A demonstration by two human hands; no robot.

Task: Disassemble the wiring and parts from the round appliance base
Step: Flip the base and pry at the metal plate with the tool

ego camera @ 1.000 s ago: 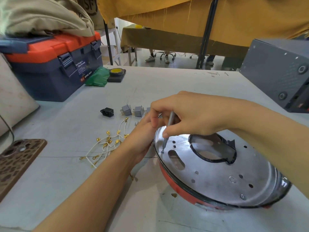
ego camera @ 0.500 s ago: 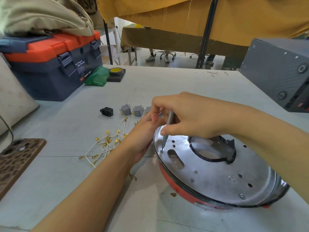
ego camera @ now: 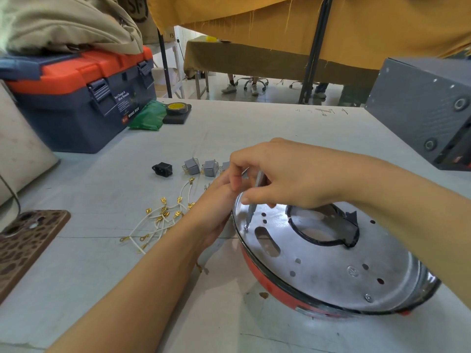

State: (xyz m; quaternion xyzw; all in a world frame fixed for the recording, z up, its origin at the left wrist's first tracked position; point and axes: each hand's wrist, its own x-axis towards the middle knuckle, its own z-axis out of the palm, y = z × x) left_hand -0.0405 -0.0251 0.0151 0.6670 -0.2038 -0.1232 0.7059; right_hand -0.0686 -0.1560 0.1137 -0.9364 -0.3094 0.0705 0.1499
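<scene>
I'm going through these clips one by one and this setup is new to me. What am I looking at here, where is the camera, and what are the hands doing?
No robot here: a person works with bare hands, filmed by one wide-angle camera worn on the head and looking down at a grey table. The right hand grips a thin screwdriver whose tip sits on a screw near the rim of the round appliance base, a silver plate on a red body. The left hand rests against the base's edge; its fingers are hidden behind the right hand. Parts lie on the table: white wires with gold terminals, grey switches and a black socket. A toolbox stands at the far left.
</scene>
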